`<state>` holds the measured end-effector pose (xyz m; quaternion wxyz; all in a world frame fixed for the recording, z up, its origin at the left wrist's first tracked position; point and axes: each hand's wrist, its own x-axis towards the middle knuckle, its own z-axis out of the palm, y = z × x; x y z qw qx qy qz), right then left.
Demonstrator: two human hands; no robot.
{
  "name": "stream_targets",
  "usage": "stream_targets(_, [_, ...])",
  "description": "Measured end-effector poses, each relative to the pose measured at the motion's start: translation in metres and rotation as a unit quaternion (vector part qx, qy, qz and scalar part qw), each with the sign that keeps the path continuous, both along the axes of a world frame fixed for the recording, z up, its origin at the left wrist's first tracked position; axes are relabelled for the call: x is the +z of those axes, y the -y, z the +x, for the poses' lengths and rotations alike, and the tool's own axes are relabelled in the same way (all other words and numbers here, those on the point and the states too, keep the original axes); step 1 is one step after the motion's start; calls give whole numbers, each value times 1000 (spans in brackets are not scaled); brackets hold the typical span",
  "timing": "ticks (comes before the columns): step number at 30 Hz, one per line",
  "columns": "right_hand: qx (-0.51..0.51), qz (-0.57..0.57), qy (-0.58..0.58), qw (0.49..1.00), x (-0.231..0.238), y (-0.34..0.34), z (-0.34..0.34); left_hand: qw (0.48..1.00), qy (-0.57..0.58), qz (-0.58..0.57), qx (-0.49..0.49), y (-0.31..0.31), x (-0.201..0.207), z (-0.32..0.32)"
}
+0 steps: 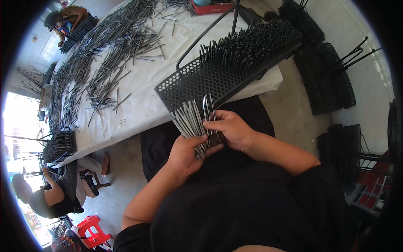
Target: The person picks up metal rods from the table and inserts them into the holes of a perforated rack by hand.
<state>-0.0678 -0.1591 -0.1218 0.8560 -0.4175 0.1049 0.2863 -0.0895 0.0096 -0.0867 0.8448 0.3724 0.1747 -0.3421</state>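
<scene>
My left hand (185, 155) is closed round a fanned bundle of thin grey metal rods (187, 119), their tips pointing away from me. Close beside it, my right hand (233, 129) pinches a few shinier metal rods (208, 110) between thumb and fingers. Both hands are above my lap, at the table's near edge. Just beyond them lies a black perforated rack (180, 87) with a tall wire handle. Many dark rods (252, 46) stand upright in the rack's holes toward its far right, while the holes at its near left end hold none.
Loose rods (109, 54) lie in heaps across the white-covered table (138, 96). A red tray (212, 8) sits at the far edge. Filled black racks (325, 77) stand on the right. Two people (54, 189) work at the left, near a red stool (93, 231).
</scene>
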Motion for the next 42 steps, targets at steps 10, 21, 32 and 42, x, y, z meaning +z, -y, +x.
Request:
stream_targets(10, [22, 3, -48, 999, 14, 0, 3, 999, -49, -7, -9, -2, 8, 6])
stream_targets(21, [70, -22, -51, 996, 17, 0, 8, 994, -91, -44, -41, -9, 10, 10])
stream_targets(32, [78, -70, -24, 994, 1, -3, 10, 998, -6, 18, -57, -9, -10, 3])
stream_targets(42, [45, -194, 140, 970, 25, -4, 4, 992, 25, 73, -103, -15, -24, -16])
